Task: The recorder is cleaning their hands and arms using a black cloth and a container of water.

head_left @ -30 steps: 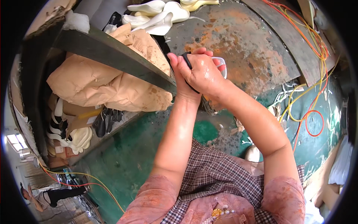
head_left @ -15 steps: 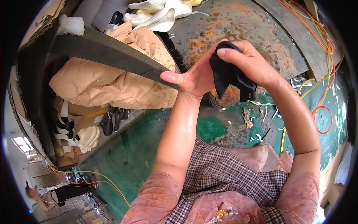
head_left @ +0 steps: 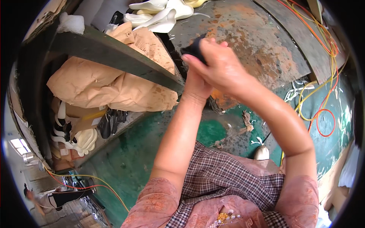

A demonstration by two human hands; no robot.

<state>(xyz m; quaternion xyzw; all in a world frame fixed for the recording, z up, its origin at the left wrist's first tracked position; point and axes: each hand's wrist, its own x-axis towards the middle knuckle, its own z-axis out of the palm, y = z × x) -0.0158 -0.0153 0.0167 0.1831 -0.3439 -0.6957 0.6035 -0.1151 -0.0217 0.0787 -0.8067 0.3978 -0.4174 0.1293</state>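
Observation:
My right hand [head_left: 222, 62] is closed on a limp black piece of cloth-like material [head_left: 195, 48], its exact kind not clear. The thumb lies along the near edge of the piece. Just below and behind it, my left hand [head_left: 196, 81] is raised, mostly covered by the right hand and the black piece. Its fingers are hidden, so whether they hold the piece cannot be told. Both hands are above the rusty edge of a worn metal tabletop [head_left: 235, 22].
A dark metal bar [head_left: 114, 53] slants close to my left hand. Beside it lie crumpled brown paper [head_left: 110, 89], white moulded pieces [head_left: 163, 17] and black pieces [head_left: 110, 123]. Orange and yellow cables [head_left: 330, 49] hang at right. A shoe tip [head_left: 261, 152] shows on the green floor [head_left: 133, 163].
My right hand has moved left with the black piece, over my left hand. The left palm and spread thumb, visible before, are now covered. A shoe tip has come into view below.

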